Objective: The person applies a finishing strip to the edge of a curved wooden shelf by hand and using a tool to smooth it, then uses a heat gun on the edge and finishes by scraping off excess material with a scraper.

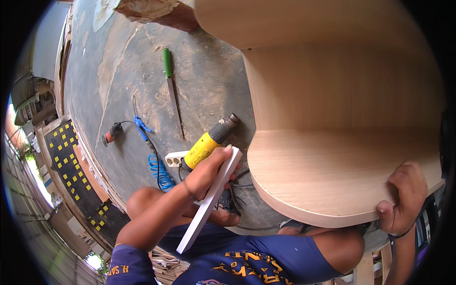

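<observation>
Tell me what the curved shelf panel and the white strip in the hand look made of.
Curved shelf panel: looks like laminated or veneered board, pale wood grain, matte face, with a smooth banded rounded edge; core hidden. White strip held by the left hand: flat, thin, plain white, probably plastic or coated board; can't tell which. Right hand grips the panel's edge.

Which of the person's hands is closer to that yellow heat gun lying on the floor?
Left. The left hand, holding a white board strip, hovers right beside the yellow heat gun; the right hand grips the rounded wooden panel's edge, far off.
</observation>
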Available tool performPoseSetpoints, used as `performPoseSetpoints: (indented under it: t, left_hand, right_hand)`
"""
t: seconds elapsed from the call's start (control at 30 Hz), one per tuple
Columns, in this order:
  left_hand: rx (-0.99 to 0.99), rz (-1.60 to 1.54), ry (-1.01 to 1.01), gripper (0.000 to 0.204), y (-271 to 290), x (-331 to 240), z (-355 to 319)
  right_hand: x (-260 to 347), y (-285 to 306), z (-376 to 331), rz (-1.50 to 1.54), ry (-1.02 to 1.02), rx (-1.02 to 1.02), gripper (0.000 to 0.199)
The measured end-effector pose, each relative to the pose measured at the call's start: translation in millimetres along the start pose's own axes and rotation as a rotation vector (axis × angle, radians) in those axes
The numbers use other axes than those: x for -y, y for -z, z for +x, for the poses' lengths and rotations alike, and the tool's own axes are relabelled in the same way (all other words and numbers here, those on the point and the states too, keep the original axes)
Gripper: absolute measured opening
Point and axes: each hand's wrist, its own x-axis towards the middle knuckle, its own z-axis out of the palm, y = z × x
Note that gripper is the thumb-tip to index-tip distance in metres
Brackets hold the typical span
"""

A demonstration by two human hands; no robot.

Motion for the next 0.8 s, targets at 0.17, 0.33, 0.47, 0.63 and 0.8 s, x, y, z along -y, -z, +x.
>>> performPoseSetpoints:
  t: [0.17, 0.33, 0.47, 0.63, 0.8]
  left_hand:
    - [-0.025, 0.043, -0.259, 0.051, -30, 7, -56]
    - [-0.078, -0.012, -0.281, 0.045, -64, 16, -58]
    - [-0.044, 0.119, -0.276, 0.045, -48, 26, -42]
    - [-0.040, 0.028, -0.116, 0.046, -51, 15, -41]
    - [0.007, -0.070, 0.017, 0.051, -43, 15, -18]
  right_hand:
    - [-4, 1, -3, 0.004, -0.014, 0.042, 0.067]
    - [-6, 1, -1, 0.006, 0.042, 0.024, 0.066]
    - [-5, 1, -1, 0.010, 0.062, 0.009, 0.064]
    - [-2, -2, 3, 0.005, 0.041, 0.029, 0.062]
    - [1, 1, -1, 0.002, -0.009, 0.058, 0.057]
